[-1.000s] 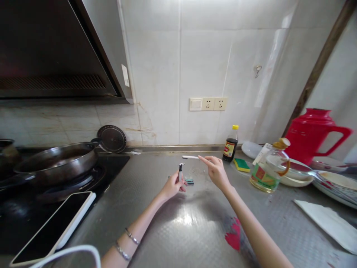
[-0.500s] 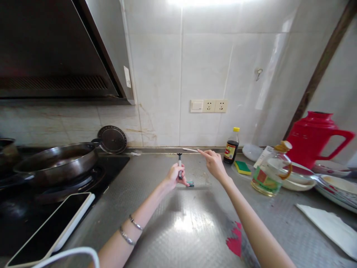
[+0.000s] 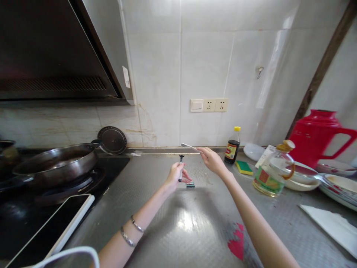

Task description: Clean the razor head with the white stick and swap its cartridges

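My left hand is closed around a grey and black razor handle, held upright. Its dark forked end points up, with no blade head on it. Just right of those fingers, a small green and black razor cartridge lies on the metal counter. In my right hand, a slim pale stick is pinched between the fingers and points left, above and beyond the razor handle. Its far end looks greyish; its kind cannot be made out. The two hands are apart.
A pan sits on the stove at left, near a phone. To the right stand a soy sauce bottle, a sponge, an oil jug, bowls and a red thermos. A white sheet lies nearer.
The pale stick has tilted, its left end now higher, and my right hand has turned slightly. My left fingers have drawn off the cartridge, leaving it more in sight.
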`<move>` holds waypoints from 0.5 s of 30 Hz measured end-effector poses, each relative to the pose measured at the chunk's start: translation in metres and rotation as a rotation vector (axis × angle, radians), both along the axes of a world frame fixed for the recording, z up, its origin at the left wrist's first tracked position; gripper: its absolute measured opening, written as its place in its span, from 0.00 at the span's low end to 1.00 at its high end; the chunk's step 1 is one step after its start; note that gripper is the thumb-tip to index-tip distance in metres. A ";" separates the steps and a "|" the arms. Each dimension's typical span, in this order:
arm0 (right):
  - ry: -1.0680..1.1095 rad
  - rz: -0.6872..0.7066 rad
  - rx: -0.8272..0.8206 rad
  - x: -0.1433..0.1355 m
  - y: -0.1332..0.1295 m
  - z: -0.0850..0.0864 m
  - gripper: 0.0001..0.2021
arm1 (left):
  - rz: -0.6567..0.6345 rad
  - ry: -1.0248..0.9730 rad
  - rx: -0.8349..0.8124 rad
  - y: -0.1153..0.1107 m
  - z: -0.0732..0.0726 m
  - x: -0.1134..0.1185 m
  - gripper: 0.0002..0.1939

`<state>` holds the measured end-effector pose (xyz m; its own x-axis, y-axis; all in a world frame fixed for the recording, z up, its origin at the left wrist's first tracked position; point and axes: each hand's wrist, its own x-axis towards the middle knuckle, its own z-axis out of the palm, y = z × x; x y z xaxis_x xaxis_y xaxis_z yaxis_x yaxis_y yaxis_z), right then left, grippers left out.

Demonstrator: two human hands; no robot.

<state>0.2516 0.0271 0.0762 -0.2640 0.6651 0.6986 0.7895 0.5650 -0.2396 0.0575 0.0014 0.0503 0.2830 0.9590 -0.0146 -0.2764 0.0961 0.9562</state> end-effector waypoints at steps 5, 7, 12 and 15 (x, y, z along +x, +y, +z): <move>0.028 0.024 -0.135 0.008 -0.001 0.008 0.17 | 0.026 -0.016 -0.020 -0.002 -0.001 0.004 0.08; 0.051 0.061 -0.159 0.008 -0.004 0.012 0.15 | 0.041 -0.017 -0.028 -0.002 -0.002 0.004 0.07; 0.128 0.221 -0.268 0.006 -0.012 0.022 0.16 | 0.122 0.048 0.055 -0.003 -0.003 0.002 0.14; 0.152 0.277 -0.320 0.005 -0.015 0.028 0.16 | 0.163 0.098 0.117 -0.001 -0.004 0.002 0.14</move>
